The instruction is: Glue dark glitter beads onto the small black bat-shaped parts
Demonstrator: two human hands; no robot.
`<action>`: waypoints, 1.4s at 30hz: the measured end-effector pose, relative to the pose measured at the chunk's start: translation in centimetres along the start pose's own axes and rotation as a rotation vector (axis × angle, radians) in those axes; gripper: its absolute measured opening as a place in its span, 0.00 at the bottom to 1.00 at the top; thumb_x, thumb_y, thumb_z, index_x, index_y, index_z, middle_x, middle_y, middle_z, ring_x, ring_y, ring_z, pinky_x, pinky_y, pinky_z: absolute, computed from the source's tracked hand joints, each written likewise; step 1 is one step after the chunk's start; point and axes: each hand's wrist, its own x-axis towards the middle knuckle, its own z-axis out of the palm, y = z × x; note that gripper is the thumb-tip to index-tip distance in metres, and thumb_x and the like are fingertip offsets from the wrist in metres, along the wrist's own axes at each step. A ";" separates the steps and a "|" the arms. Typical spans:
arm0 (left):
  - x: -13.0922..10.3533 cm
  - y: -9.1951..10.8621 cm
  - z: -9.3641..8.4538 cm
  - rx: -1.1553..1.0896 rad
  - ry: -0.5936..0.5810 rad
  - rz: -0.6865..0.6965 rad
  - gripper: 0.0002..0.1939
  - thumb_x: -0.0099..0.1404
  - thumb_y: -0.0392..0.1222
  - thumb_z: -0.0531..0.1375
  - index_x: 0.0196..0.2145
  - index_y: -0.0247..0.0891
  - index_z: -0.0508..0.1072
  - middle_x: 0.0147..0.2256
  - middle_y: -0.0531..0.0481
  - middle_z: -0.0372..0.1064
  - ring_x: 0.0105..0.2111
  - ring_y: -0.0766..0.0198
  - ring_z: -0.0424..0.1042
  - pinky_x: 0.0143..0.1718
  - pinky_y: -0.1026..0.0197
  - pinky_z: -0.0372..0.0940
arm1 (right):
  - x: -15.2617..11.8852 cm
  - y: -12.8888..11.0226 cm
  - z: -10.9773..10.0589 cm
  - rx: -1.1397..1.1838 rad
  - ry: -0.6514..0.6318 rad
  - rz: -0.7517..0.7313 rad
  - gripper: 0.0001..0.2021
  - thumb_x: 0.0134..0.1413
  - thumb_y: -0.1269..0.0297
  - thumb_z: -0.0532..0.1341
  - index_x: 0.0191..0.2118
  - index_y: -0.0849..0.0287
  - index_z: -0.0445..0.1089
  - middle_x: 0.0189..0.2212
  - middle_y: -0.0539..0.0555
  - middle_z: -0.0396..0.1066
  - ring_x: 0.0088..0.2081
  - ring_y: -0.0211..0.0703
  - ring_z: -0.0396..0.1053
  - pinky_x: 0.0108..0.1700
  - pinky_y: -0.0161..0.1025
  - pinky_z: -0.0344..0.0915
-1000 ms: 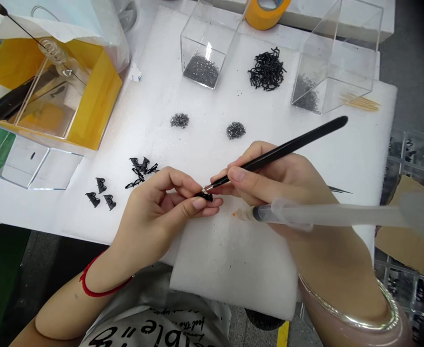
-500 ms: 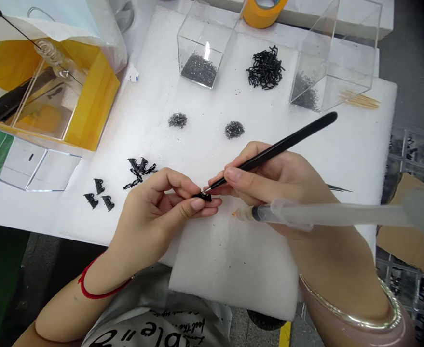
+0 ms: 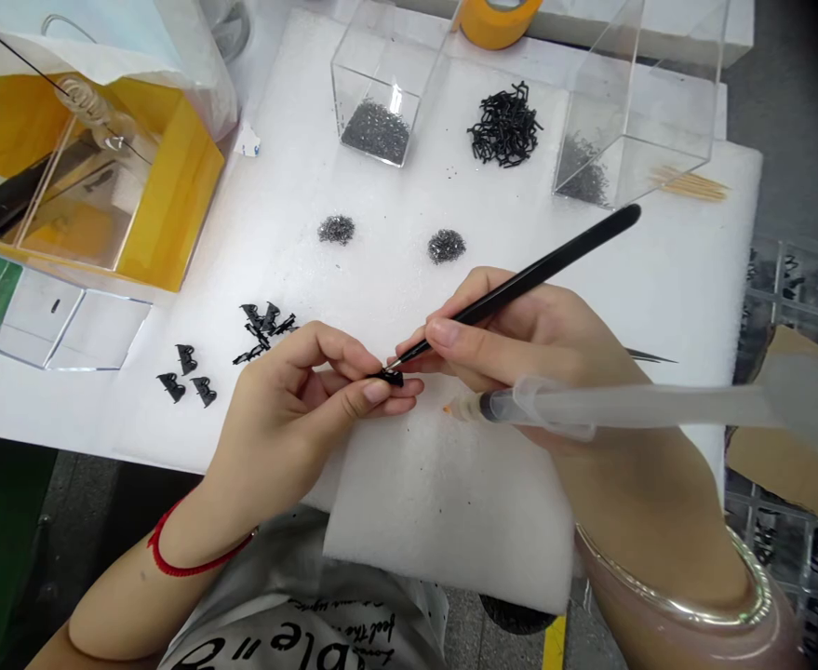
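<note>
My left hand (image 3: 311,409) pinches a small black part (image 3: 389,377) between thumb and fingertips, over the white foam sheet (image 3: 395,279). My right hand (image 3: 513,344) grips a slim black-handled tool (image 3: 534,279) like a pen. Its thin metal tip meets the small part, or comes very close to it. A translucent syringe (image 3: 618,408) with an orange tip lies across the view in front of my right hand; whether the hand holds it I cannot tell. Left of my left hand rest several similar black parts (image 3: 203,391) (image 3: 263,321).
Two piles of tiny dark bits (image 3: 337,229) (image 3: 447,246) lie ahead of my hands. Behind them are clear boxes (image 3: 373,84) (image 3: 660,172), a heap of bent black pieces (image 3: 504,126) and orange tape (image 3: 496,20). A yellow box (image 3: 199,177) stands left; toothpicks (image 3: 694,183) lie right.
The whole scene has shifted slightly left and up in view. Both hands keep the same grip, and the tool's tip stays at the small part.
</note>
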 end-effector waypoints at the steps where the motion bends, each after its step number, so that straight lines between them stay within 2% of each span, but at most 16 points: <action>1: 0.0 0.0 0.0 0.008 0.004 0.006 0.06 0.61 0.29 0.64 0.32 0.38 0.71 0.28 0.57 0.77 0.32 0.68 0.79 0.38 0.74 0.73 | 0.0 0.0 0.0 0.008 -0.006 0.004 0.08 0.53 0.77 0.64 0.27 0.63 0.66 0.22 0.47 0.74 0.18 0.30 0.69 0.18 0.24 0.68; 4: 0.0 0.0 0.0 0.032 0.018 0.016 0.06 0.61 0.30 0.65 0.32 0.38 0.72 0.28 0.58 0.77 0.32 0.69 0.79 0.37 0.75 0.73 | 0.1 -0.2 0.1 0.024 -0.009 0.025 0.09 0.53 0.78 0.62 0.26 0.63 0.65 0.20 0.44 0.72 0.11 0.23 0.58 0.14 0.21 0.62; 7: 0.1 -0.1 0.0 0.016 0.000 0.006 0.06 0.62 0.30 0.64 0.32 0.38 0.71 0.29 0.58 0.77 0.33 0.68 0.79 0.38 0.75 0.73 | 0.1 -0.5 0.3 0.023 0.007 0.046 0.10 0.53 0.80 0.62 0.25 0.63 0.65 0.18 0.44 0.70 0.11 0.22 0.57 0.13 0.20 0.59; 13: 0.0 0.2 0.2 0.017 -0.018 -0.054 0.07 0.63 0.31 0.63 0.32 0.40 0.69 0.30 0.59 0.78 0.35 0.70 0.78 0.40 0.75 0.73 | 0.2 -0.4 0.1 0.009 0.007 0.015 0.10 0.51 0.77 0.64 0.24 0.60 0.67 0.10 0.39 0.58 0.10 0.24 0.53 0.20 0.27 0.68; 17: -0.1 0.3 0.1 0.066 -0.012 -0.071 0.07 0.63 0.32 0.63 0.32 0.41 0.69 0.31 0.58 0.78 0.35 0.70 0.78 0.42 0.74 0.73 | 0.2 -0.1 -0.1 -0.002 -0.019 -0.009 0.09 0.51 0.75 0.65 0.25 0.60 0.68 0.10 0.39 0.58 0.10 0.25 0.54 0.18 0.26 0.66; 21: -0.1 0.2 0.1 0.061 -0.017 -0.062 0.07 0.63 0.32 0.63 0.32 0.40 0.68 0.31 0.57 0.78 0.35 0.70 0.78 0.42 0.74 0.74 | 0.1 -0.2 0.1 0.006 0.014 -0.012 0.11 0.52 0.78 0.64 0.23 0.60 0.67 0.10 0.38 0.57 0.10 0.23 0.52 0.21 0.26 0.68; 27: -0.1 0.2 0.2 0.061 -0.015 -0.069 0.06 0.64 0.32 0.62 0.33 0.39 0.68 0.31 0.54 0.78 0.35 0.68 0.79 0.42 0.70 0.75 | 0.1 -0.2 0.2 -0.017 0.031 -0.026 0.10 0.52 0.76 0.64 0.24 0.59 0.65 0.10 0.37 0.56 0.11 0.23 0.53 0.30 0.30 0.73; 33: -0.1 0.2 0.2 0.046 -0.012 -0.051 0.06 0.63 0.31 0.63 0.33 0.38 0.68 0.30 0.52 0.78 0.34 0.66 0.79 0.40 0.69 0.75 | 0.1 -0.2 0.2 -0.028 0.042 -0.029 0.10 0.52 0.76 0.64 0.24 0.59 0.65 0.10 0.37 0.56 0.11 0.24 0.53 0.30 0.31 0.73; 39: -0.1 0.3 0.1 0.051 -0.006 -0.049 0.06 0.62 0.31 0.64 0.32 0.38 0.69 0.29 0.53 0.78 0.33 0.66 0.79 0.39 0.70 0.75 | 0.0 -0.4 0.2 -0.042 0.051 0.006 0.11 0.51 0.76 0.64 0.23 0.58 0.65 0.11 0.40 0.56 0.15 0.29 0.64 0.25 0.29 0.71; 42: 0.0 0.3 0.2 0.068 0.005 -0.058 0.06 0.62 0.32 0.64 0.32 0.38 0.69 0.29 0.53 0.78 0.33 0.65 0.79 0.39 0.70 0.75 | 0.1 -0.4 0.2 -0.052 0.032 -0.001 0.11 0.51 0.75 0.64 0.23 0.57 0.66 0.09 0.39 0.53 0.15 0.32 0.64 0.25 0.31 0.72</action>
